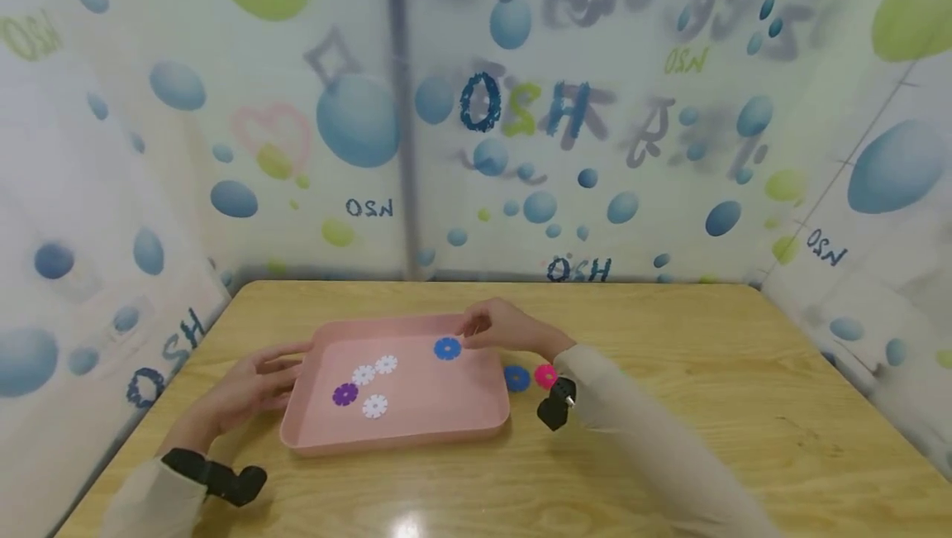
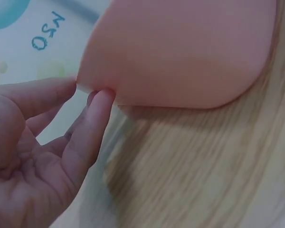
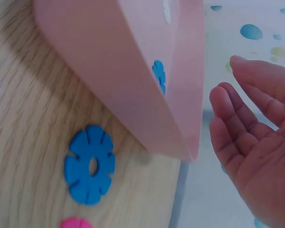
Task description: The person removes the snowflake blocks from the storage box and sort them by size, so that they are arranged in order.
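The pink tray (image 1: 431, 406) lies on the wooden table (image 1: 669, 340), its long axis running left to right, the right end angled slightly farther from the person. Inside, a blue notched disc (image 1: 447, 348) lies near the far right corner, while three white notched discs (image 1: 375, 406) and a purple notched disc (image 1: 345, 393) sit toward the left (round pieces, so they point no particular way). Just outside the right wall are a second blue disc (image 1: 516, 378) and a hot-pink disc (image 1: 546, 375).

The left hand (image 1: 249, 389) has its fingers extended and spread, tips touching the tray's left side. The right hand (image 1: 509, 330) is loosely curved, fingertips apart, near the tray's far right corner and just beside the inner blue disc. Its forearm slants in from the lower right; the left one reaches up from the lower left.
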The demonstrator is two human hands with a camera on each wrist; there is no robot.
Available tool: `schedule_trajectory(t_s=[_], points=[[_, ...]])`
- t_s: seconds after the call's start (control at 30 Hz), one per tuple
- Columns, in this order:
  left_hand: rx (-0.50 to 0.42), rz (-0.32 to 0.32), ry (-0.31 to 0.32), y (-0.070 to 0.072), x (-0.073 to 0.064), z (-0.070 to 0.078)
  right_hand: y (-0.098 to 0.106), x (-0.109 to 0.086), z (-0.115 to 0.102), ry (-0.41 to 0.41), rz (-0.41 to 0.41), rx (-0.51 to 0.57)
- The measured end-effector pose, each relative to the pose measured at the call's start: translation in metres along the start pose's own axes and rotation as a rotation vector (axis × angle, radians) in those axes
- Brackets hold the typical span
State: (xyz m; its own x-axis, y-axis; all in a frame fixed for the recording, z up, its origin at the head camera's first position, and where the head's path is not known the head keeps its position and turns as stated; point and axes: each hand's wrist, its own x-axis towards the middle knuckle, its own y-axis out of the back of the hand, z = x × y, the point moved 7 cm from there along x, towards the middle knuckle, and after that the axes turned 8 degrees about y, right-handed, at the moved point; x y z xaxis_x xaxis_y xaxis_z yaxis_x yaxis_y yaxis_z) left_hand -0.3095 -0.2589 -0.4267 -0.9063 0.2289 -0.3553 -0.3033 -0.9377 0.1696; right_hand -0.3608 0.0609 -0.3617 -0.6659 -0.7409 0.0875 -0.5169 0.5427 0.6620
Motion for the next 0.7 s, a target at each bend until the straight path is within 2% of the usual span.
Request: schedule_trajectory(t_s=[0.17,0.37,0.53,0.7], points=[[0.058,-0.006,-0.04,-0.002,0.002,0.005,-0.009,0.016,0.006,-0.041,0.0,-0.035],[0.082,-0.002,-0.048,0.0,0.003,0.007,-0.015,0.029,0.009,-0.083,0.007,-0.067],[0.125,0.028,-0.087,0.002,0.0,0.01,-0.019,0.037,0.005,-0.115,-0.014,-0.087],[0.125,0.049,-0.088,0.002,-0.003,0.011,-0.023,0.042,0.007,-0.132,-0.049,-0.096]])
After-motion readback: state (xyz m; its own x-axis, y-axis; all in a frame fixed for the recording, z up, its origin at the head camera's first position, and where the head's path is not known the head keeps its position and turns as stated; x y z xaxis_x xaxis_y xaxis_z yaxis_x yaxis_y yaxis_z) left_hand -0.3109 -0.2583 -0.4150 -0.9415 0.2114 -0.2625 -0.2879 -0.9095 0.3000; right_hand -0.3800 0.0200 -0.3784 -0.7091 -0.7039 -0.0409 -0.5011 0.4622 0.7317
